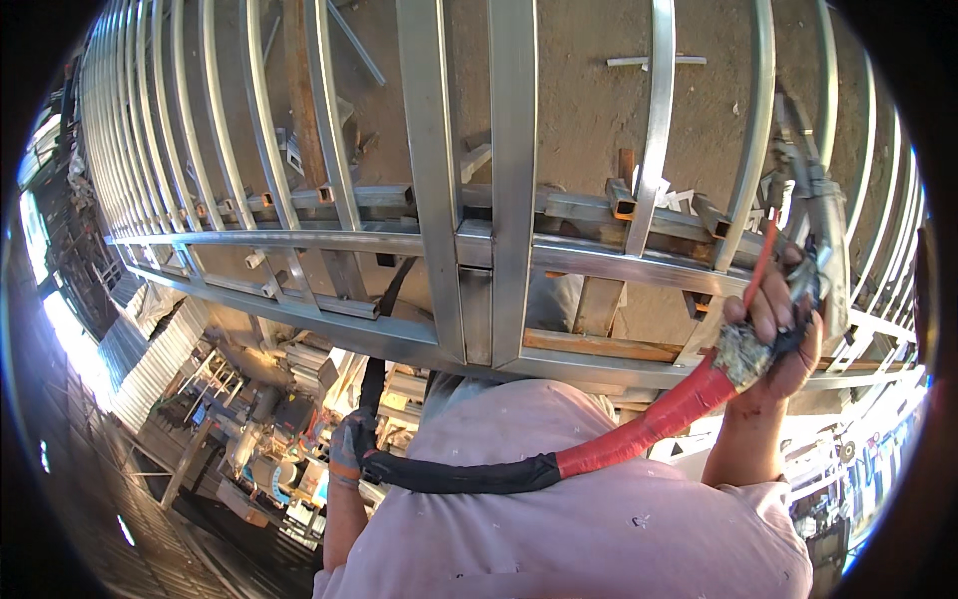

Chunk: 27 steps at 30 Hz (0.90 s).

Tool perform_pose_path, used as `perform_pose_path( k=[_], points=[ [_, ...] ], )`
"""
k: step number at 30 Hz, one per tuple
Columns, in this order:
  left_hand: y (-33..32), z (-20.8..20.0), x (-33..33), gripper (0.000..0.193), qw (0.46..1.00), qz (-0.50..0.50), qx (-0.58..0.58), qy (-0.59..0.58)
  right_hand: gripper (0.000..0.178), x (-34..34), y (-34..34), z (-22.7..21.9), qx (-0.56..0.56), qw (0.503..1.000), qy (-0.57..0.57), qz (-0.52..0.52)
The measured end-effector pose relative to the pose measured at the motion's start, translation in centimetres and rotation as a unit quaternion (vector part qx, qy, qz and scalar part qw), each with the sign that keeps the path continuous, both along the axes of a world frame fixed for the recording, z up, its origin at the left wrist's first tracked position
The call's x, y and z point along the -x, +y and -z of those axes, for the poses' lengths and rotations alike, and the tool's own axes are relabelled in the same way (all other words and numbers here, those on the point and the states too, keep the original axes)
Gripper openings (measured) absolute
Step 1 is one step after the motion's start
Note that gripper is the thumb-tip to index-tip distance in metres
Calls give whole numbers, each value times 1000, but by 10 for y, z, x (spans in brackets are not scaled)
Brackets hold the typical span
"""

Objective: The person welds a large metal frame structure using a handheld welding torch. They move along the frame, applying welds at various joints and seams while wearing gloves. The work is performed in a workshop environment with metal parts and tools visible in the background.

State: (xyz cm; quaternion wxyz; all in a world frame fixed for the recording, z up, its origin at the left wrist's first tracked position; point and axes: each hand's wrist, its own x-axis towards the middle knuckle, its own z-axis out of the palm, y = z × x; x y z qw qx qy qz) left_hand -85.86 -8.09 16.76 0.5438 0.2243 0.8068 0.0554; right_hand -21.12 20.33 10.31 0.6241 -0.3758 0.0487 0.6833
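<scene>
As the left hand (351, 446) is gripping the taped hose (469, 475), seemingly bearing slack, the right hand (788, 344) is clutching its far end (742, 357)!

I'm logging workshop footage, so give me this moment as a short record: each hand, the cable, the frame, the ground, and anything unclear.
Left hand: closed on the black stretch of the cable
Right hand: closed around its ragged pale end
Cable colours: black toward the left, red toward the right
Frame: silvery metal bars and rails, in front of the person
Ground: brown, seen between the bars
Unclear: what the long grey object by the right hand is
</scene>
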Motion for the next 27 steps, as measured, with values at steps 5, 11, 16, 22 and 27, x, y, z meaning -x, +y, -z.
perform_pose_path(
  k=[5, 11, 16, 22, 27],
  points=[
    [10, 14, -3, 62, 998, -36, -15, -41, 61, -3, 7, 3, -37, 999, -12, 8],
    [47, 22, -17, 44, 983, 169, -66, 40, 59, 3, 5, 6, -47, 999, 4, 18],
    [63, 27, -18, 54, 995, 86, -42, 7, 64, 6, -2, -6, -81, 996, 18, 27],
    [66, 50, 6, 55, 997, 72, -37, 2, 67, 13, -17, -37, -121, 992, 22, 41],
    [63, 89, 38, 43, 934, 311, -175, 32, 71, 28, -33, -67, -169, 985, -18, 22]
  ],
)
